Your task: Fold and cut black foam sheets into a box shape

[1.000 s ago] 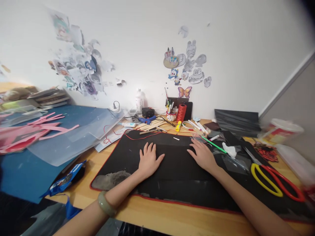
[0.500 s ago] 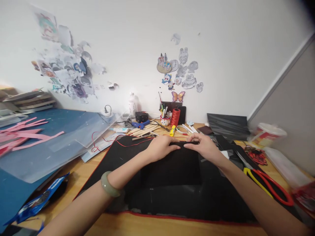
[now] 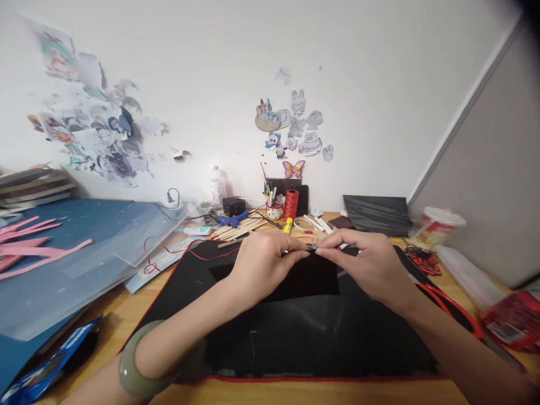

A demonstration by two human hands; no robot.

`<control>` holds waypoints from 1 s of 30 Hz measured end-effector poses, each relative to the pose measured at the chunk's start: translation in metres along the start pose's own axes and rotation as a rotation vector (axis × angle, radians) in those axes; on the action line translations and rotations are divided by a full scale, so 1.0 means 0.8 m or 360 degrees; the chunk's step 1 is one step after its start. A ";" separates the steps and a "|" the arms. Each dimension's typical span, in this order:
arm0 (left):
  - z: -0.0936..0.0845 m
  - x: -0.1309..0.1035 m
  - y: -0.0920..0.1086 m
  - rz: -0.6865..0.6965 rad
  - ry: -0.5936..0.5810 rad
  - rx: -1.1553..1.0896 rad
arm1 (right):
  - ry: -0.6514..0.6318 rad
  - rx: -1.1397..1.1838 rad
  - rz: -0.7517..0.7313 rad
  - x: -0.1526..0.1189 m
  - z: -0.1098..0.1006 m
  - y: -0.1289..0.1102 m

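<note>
A black sheet (image 3: 312,278) hangs from both hands over the black mat (image 3: 295,343) with a red edge. Thumb and fingers of my left hand (image 3: 265,261) pinch its top edge from the left. Close by on the right, my right hand (image 3: 365,261) pinches the same edge, its fingertips nearly meeting those of the left. Something small and pale shows between the fingertips, too small to make out. The lower part of the sheet partly hides behind my left hand.
Behind the mat stand a red thread spool (image 3: 291,203), a pen cup (image 3: 274,210), a blue glue gun (image 3: 233,219) and wooden sticks (image 3: 240,226). Red-handled scissors (image 3: 453,306) lie right, pink strips (image 3: 37,247) left, a blue packet (image 3: 53,365) at the lower left.
Both hands have come nearer to the camera and lifted the sheet's edge with them. Their fingertips are closer together. The view has shifted a little to the right.
</note>
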State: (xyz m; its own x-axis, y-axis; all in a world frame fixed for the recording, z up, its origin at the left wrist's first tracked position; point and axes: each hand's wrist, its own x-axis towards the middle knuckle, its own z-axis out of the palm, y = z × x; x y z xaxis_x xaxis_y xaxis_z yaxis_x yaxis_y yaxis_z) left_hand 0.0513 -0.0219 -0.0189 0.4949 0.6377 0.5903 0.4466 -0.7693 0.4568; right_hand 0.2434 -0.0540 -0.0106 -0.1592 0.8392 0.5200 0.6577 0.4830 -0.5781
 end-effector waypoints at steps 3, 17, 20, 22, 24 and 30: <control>-0.005 0.000 0.001 0.0090 0.0070 0.0002 | -0.0025 -0.0010 0.0030 -0.001 -0.009 -0.003; -0.010 -0.008 0.008 0.0330 0.0172 -0.0014 | 0.0008 -0.0109 -0.0075 -0.009 -0.015 -0.012; -0.008 -0.011 0.008 0.0383 0.0203 -0.0058 | -0.0022 -0.0077 -0.0124 -0.011 -0.012 -0.016; -0.007 -0.013 0.007 0.0398 0.0212 -0.0086 | -0.0028 -0.0013 -0.0146 -0.014 -0.010 -0.017; -0.007 -0.014 0.007 0.0381 0.0196 -0.0113 | -0.0022 0.0079 -0.0160 -0.016 -0.008 -0.017; -0.009 -0.016 0.008 0.0257 0.0148 -0.0186 | -0.0230 0.0287 0.0021 -0.014 -0.015 -0.013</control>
State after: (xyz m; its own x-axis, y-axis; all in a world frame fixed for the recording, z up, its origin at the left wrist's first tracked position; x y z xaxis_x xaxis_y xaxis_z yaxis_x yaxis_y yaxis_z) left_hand 0.0423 -0.0355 -0.0186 0.4797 0.5040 0.7182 0.2752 -0.8637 0.4223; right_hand 0.2475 -0.0718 -0.0028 -0.2642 0.8665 0.4236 0.5202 0.4979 -0.6939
